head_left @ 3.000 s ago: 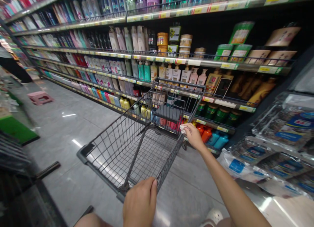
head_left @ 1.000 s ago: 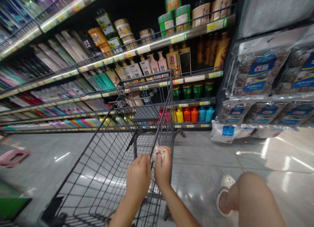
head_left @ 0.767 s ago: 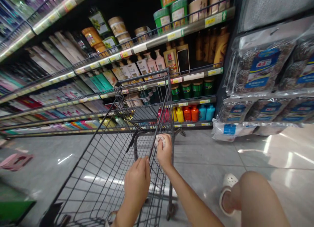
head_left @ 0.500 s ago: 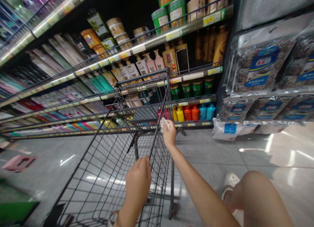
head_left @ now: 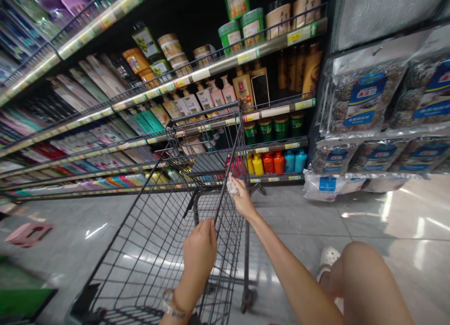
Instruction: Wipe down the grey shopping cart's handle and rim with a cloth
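A dark wire shopping cart (head_left: 140,231) stands in front of me with nothing in its basket. My left hand (head_left: 200,245), with a bracelet on the wrist, is closed around the cart's near side top rail. Farther along that rail, my right hand (head_left: 242,198) pinches a crumpled whitish cloth (head_left: 232,185) against the metal. The cloth is partly hidden by the fingers.
Shelves (head_left: 274,110) of bottles and jars run behind the cart. Packs of metal scourers (head_left: 365,100) hang at the right. A pink stool (head_left: 30,234) is on the floor at the left. My bent knee (head_left: 365,269) is at the lower right.
My right hand and the cloth have shifted slightly down and left along the rail, and the fingers look more extended. The left hand stays on the rail; more of its bracelet shows.
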Demonstrator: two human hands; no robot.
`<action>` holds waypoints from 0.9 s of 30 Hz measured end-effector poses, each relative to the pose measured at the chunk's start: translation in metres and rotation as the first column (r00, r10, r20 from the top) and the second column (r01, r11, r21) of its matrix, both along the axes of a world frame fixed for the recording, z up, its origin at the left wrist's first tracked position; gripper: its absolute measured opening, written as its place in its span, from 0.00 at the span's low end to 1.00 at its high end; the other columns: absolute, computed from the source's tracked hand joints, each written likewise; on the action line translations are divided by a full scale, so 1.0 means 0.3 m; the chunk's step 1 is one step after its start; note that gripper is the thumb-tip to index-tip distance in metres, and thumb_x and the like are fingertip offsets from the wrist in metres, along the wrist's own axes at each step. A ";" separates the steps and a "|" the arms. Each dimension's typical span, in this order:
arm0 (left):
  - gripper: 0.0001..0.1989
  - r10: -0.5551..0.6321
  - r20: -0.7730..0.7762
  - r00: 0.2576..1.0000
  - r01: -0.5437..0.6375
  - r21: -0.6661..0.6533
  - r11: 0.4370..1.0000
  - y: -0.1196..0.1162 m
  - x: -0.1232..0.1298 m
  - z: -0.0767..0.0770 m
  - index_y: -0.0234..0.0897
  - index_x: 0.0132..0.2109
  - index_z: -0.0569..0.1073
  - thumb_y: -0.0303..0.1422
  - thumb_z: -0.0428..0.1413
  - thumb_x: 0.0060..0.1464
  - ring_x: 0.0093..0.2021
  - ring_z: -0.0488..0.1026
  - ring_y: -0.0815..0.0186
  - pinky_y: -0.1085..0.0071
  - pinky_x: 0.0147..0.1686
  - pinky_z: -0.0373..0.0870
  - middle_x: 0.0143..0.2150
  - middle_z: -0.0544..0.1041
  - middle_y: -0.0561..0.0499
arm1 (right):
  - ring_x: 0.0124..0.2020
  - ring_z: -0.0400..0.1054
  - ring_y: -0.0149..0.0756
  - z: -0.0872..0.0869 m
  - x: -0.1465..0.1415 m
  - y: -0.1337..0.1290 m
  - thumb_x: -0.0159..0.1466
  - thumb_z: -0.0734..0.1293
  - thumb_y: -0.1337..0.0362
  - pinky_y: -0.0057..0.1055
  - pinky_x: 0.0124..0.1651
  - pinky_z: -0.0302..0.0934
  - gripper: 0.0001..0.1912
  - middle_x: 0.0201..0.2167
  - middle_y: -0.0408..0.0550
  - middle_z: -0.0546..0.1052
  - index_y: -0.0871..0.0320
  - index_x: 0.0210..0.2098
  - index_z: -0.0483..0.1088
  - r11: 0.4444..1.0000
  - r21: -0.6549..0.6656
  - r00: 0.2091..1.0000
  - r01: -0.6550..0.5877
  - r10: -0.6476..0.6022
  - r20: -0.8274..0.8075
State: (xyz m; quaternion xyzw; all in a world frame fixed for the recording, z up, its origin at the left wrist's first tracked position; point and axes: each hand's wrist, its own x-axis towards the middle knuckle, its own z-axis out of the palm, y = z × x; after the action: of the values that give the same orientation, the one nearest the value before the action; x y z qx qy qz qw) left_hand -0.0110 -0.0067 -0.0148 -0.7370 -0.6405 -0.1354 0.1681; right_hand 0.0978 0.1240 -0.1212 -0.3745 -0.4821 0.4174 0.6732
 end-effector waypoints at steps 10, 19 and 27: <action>0.15 0.015 0.048 0.999 -0.013 -0.046 0.999 0.003 0.004 -0.001 0.35 0.38 0.74 0.31 0.42 0.61 0.29 0.77 0.64 0.72 0.27 0.68 0.33 0.80 0.47 | 0.47 0.68 0.36 0.050 -0.004 -0.150 0.49 0.59 0.77 0.36 0.53 0.62 0.28 0.43 0.48 0.72 0.56 0.48 0.72 1.000 -0.001 0.997 -0.001 0.001 0.077; 0.16 0.023 0.118 0.993 -0.013 -0.089 0.996 0.003 0.008 0.003 0.35 0.39 0.73 0.32 0.41 0.61 0.31 0.77 0.64 0.71 0.29 0.69 0.33 0.79 0.47 | 0.41 0.69 0.35 0.088 -0.020 -0.329 0.54 0.61 0.75 0.31 0.45 0.63 0.20 0.38 0.46 0.73 0.56 0.43 0.72 0.999 -0.035 0.997 -0.041 0.043 0.064; 0.17 0.018 0.151 0.988 -0.005 -0.087 0.996 0.003 0.006 -0.003 0.35 0.39 0.73 0.33 0.40 0.62 0.32 0.77 0.64 0.71 0.30 0.69 0.32 0.79 0.47 | 0.43 0.66 0.38 0.100 -0.046 -0.478 0.56 0.61 0.76 0.35 0.47 0.61 0.18 0.37 0.46 0.74 0.53 0.42 0.73 0.997 -0.077 0.991 -0.009 0.019 0.132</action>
State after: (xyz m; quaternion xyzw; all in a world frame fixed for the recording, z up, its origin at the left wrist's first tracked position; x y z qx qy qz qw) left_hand -0.0091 -0.0057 -0.0157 -0.7276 -0.6608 -0.1621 0.0877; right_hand 0.0840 -0.0193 -0.0911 -0.4233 -0.5123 0.4144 0.6218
